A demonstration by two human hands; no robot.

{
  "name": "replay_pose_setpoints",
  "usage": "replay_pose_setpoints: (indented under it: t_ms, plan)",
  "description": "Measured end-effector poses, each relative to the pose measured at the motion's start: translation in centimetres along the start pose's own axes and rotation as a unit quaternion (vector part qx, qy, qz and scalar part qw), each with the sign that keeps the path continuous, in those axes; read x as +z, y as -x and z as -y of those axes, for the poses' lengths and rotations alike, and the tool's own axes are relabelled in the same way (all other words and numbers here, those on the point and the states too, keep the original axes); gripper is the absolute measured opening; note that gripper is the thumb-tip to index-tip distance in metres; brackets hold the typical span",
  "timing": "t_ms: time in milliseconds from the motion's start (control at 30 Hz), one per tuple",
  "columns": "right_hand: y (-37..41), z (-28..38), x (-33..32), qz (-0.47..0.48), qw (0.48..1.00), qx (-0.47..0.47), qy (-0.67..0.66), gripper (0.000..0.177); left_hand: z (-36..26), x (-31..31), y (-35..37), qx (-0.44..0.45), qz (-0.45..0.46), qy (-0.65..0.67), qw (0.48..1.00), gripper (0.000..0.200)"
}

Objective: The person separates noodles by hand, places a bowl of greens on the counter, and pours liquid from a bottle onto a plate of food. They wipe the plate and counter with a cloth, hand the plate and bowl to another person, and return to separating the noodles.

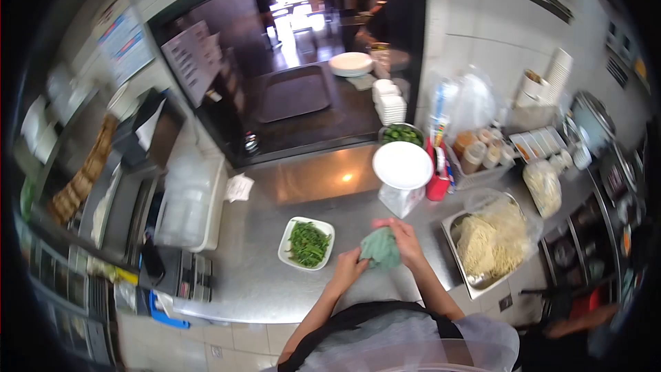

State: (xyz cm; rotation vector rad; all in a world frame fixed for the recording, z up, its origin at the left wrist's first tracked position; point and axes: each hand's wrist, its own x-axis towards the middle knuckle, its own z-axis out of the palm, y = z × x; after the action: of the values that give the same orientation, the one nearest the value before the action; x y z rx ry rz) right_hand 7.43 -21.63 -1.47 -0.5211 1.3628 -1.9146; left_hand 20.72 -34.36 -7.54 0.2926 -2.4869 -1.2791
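A green cloth [381, 249] is bunched between my two hands above the steel counter. My left hand [349, 271] grips its left edge with curled fingers. On the other side, my right hand [406, 242] is closed around the cloth's right part, its fingertips pointing left over the top. Left of the cloth, a square white bowl [283, 255] of cooked leafy greens [308, 244] stands on the counter. Just beyond my right hand is a scale with a round white top [403, 164].
A metal tray [474, 291] of noodles [485, 246] lies on the right. Behind it are a bottle basket [475, 178] and a red holder [436, 189]. A plastic tub [212, 220] stands left. Through the hatch are a dark tray [295, 94], stacked plates [351, 64] and another person's arm.
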Motion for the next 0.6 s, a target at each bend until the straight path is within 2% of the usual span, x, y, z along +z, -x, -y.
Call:
replay_pose_setpoints:
  t_ms: [33, 67, 167, 200, 233, 300, 333, 433, 467, 600]
  plan:
    - [0.2, 0.0, 0.1, -0.044, 0.992, -0.038, 0.114, 0.024, -0.7, -0.6, 0.0, 0.003, -0.004, -0.018, 1.000, 0.028]
    - [0.2, -0.2, 0.1, -0.083, 0.967, -0.081, 0.225, 0.027, -1.3, -1.4, 0.1, -0.018, 0.054, -0.040, 0.998, 0.038]
    - [-0.1, -2.1, -0.9, -0.060, 0.883, -0.195, 0.422, 0.039, -0.8, -2.0, 1.1, 0.046, 0.009, 0.039, 0.998, 0.051]
    - [-0.8, -4.1, -1.8, -0.022, 0.902, -0.145, 0.407, 0.049, -0.8, -2.9, 1.2, -0.006, 0.078, 0.072, 0.994, 0.062]
    - [-1.3, -6.4, -2.0, -0.022, 0.872, -0.121, 0.473, 0.052, -1.0, -3.7, 1.1, 0.013, 0.075, 0.047, 0.996, 0.059]
    - [-1.8, -10.8, -1.5, -0.031, 0.800, -0.080, 0.594, 0.058, -1.3, -5.3, 1.2, 0.049, 0.077, -0.008, 0.996, 0.055]
    - [-1.4, -12.4, -0.4, -0.023, 0.725, -0.025, 0.688, 0.065, -1.0, -5.9, 1.3, 0.049, 0.066, -0.023, 0.996, 0.050]
    - [-1.6, -12.7, 1.8, -0.022, 0.664, -0.102, 0.740, 0.067, -1.5, -9.4, 1.9, 0.027, 0.018, -0.017, 0.999, 0.044]
    - [-1.9, -12.8, 2.1, -0.031, 0.666, -0.118, 0.736, 0.066, -1.3, -11.0, 2.2, 0.032, -0.018, -0.032, 0.999, 0.038]
    - [-2.3, -13.3, 1.6, -0.051, 0.684, -0.145, 0.713, 0.062, -1.8, -21.6, 4.0, -0.048, -0.160, 0.007, 0.986, 0.035]
